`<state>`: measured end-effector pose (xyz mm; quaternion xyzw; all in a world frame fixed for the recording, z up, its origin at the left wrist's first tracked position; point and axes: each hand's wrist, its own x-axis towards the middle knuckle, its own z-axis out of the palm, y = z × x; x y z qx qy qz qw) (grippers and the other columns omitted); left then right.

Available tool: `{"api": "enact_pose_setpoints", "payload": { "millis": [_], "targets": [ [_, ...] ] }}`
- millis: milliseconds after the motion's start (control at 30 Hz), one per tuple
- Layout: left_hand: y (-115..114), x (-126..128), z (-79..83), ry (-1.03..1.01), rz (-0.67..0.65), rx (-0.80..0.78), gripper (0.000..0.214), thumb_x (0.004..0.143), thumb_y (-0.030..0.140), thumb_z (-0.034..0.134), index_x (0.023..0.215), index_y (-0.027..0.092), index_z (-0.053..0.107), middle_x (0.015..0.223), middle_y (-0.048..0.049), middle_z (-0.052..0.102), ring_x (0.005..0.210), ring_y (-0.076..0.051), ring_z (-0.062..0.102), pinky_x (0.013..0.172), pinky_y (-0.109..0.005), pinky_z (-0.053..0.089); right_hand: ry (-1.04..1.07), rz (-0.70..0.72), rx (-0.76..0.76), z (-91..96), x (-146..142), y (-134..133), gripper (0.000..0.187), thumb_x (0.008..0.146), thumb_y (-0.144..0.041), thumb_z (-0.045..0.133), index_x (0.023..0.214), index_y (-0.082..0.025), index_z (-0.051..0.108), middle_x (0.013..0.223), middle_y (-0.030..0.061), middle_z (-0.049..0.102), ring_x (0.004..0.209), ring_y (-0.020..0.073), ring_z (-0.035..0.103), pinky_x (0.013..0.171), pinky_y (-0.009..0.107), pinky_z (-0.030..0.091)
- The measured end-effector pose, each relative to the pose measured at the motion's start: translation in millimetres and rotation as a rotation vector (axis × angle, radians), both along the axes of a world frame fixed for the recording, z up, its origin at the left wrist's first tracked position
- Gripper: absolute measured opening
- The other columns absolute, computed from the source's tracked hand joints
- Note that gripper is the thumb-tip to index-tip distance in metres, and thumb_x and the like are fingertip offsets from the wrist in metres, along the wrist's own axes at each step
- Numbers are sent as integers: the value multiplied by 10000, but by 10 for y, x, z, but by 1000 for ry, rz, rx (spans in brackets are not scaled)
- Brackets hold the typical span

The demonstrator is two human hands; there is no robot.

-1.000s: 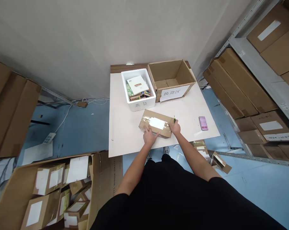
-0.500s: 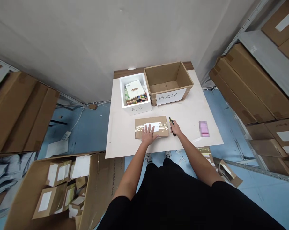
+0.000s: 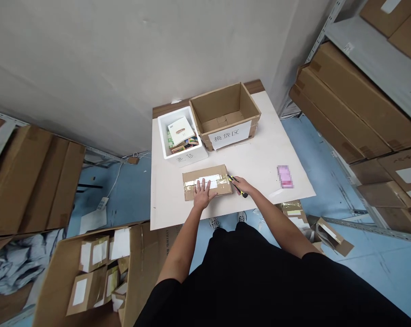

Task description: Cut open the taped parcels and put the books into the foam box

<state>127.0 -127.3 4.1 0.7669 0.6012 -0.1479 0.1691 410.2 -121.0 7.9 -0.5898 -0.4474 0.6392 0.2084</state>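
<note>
A taped cardboard box with a white label lies near the front of the white-topped table. My left hand rests on its top with fingers spread, partly over the label. My right hand grips a yellow and black box cutter. The cutter's front end reaches the box's upper right edge, by the tape; whether the blade touches cannot be made out.
Behind stand a white foam box with booklets and an open cardboard bin. A pink item lies at the right. A large carton of parcels stands lower left. Shelves with boxes flank the table.
My right hand has turned the box cutter so its front end now meets the box's right edge; before, it was held apart from it. The camera view has shifted slightly.
</note>
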Motion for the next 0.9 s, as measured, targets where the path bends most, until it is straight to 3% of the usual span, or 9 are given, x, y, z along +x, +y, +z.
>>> {"api": "enact_pose_setpoints", "payload": {
  "millis": [233,367,433,500,633,733,833,900],
  "targets": [
    [-27,7,-22,-25,23,23,932,984,821,335,1742,311,153,1820,-50,41,1667,-366,-39,1322,-590,101,37,89,-44,-79,250,-262,235,1031,-463,591,960,-247,533,513,-102,497,331,120,446,398,210,409],
    [161,-19,43,-50,20,59,810,1023,731,356,1717,321,273,1790,-62,242,1650,-385,142,1308,-584,196,-50,-144,29,-119,176,-396,293,1044,-557,515,1030,-265,497,581,-108,508,393,124,522,457,206,462],
    [370,-61,108,-66,24,91,722,1055,633,354,1702,316,314,1764,-73,315,1625,-374,228,1293,-561,249,-178,-228,56,-128,-17,-407,352,1010,-599,563,1117,-271,490,679,-84,590,475,143,605,516,224,500],
    [612,-116,173,-55,59,79,730,1049,595,394,1706,294,297,1777,-89,275,1630,-375,205,1285,-558,262,-344,-211,55,-131,-260,-388,491,932,-637,676,1202,-268,493,846,-20,699,646,189,711,599,250,533],
    [911,-202,238,12,164,-11,898,978,696,496,1719,264,231,1790,-129,213,1637,-423,125,1272,-607,231,-590,-201,-2,-120,-597,-234,717,850,-689,757,1330,-234,480,1167,127,750,1069,307,746,807,330,563],
    [781,-191,223,51,279,48,925,971,706,509,1696,179,281,1688,-230,378,1546,-459,306,1226,-577,300,-690,-232,11,-85,-607,56,788,850,-668,773,1406,-224,434,1203,153,746,1129,330,730,865,366,553],
    [382,-82,156,59,357,89,955,957,713,539,1660,101,327,1534,-290,512,1398,-449,473,1132,-535,408,-760,-269,33,-30,-534,489,720,890,-600,767,1396,-214,431,1188,159,748,1115,326,733,871,369,550],
    [86,32,92,31,308,80,930,976,690,530,1646,74,342,1480,-293,544,1349,-431,513,1090,-516,449,-798,-281,44,13,-495,789,648,928,-563,737,1378,-202,440,1183,171,747,1110,326,733,876,374,550]
  ]
}}
